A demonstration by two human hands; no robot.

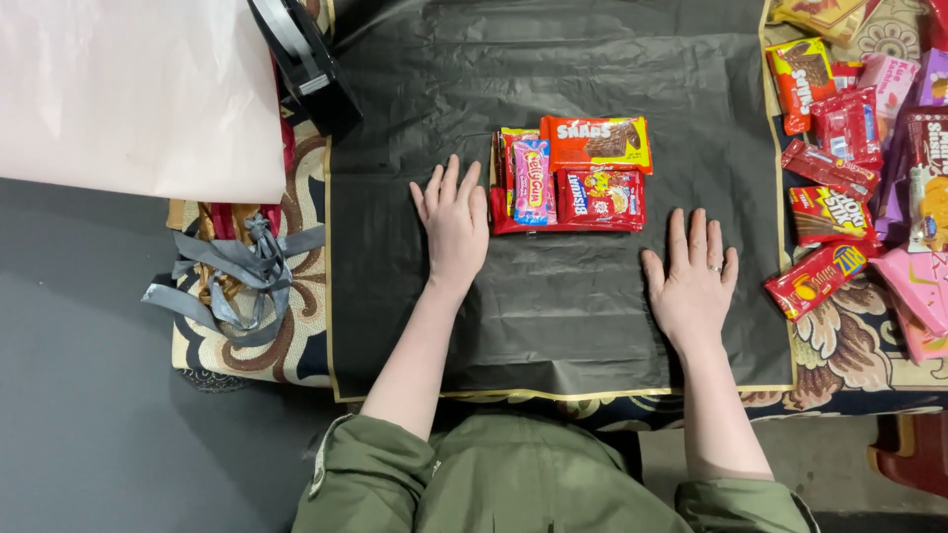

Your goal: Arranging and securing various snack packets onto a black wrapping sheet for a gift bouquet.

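Pink paper sheet (138,94) and tape dispenser (301,59) top left, grey ribbon (232,276) left edge, loose snack packets (849,168) piled far right. Nothing blocking. Snack packet stack (568,178) centred on black wrapping sheet (553,326). Left hand (454,222) flat, fingers spread, just beside stack's left edge, holding nothing. Right hand (691,281) flat on sheet, open, empty, below stack's right.

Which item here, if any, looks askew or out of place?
The grey ribbon lies in a loose tangle, trailing off the patterned cloth's left edge. The snack packets sit squared on the black sheet.
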